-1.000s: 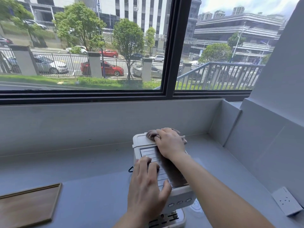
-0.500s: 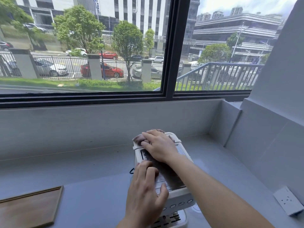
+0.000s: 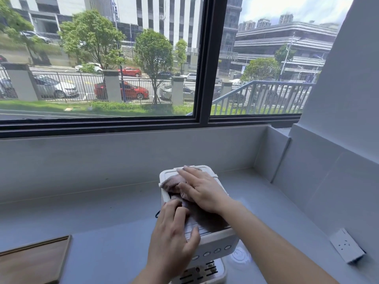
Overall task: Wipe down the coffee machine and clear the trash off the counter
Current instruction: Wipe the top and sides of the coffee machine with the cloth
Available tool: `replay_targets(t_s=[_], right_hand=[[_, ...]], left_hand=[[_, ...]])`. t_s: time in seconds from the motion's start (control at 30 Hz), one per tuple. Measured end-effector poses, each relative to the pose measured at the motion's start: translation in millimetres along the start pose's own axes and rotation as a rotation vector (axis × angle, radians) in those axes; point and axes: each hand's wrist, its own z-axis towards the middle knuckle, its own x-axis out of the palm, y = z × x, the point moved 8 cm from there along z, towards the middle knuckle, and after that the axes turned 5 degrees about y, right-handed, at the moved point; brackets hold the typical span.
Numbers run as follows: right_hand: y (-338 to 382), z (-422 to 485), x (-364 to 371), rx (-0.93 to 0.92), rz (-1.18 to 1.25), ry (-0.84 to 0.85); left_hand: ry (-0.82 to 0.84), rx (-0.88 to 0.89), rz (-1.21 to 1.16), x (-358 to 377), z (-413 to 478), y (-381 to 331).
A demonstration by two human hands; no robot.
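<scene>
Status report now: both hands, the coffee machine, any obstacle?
Right hand flat on cloth, atop coffee machine. Left hand braces its near top. No trash seen; wooden board apart, left.

Office pantry: grey counter (image 3: pixel 102 226), coffee machine (image 3: pixel 213 240), street-facing window (image 3: pixel 102 68).

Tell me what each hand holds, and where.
Right hand presses flat on the cloth's near half atop the coffee machine. Left hand braces the machine's top; no grip.
</scene>
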Motion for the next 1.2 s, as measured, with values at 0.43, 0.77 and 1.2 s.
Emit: replay_targets(t_s=[0.43,0.77,1.2], right_hand=[[-48,-56,-8,0.367,0.068,-0.154],[-54,-49,12,0.407,-0.062,0.003],[-60,-46,5,0.399,0.02,-0.048]], left_hand=[[0.43,0.125,0.458,37,106,2],[0.328,-0.03,0.424,29,152,40],[0.262,-0.017,0.193,-15,57,18]])
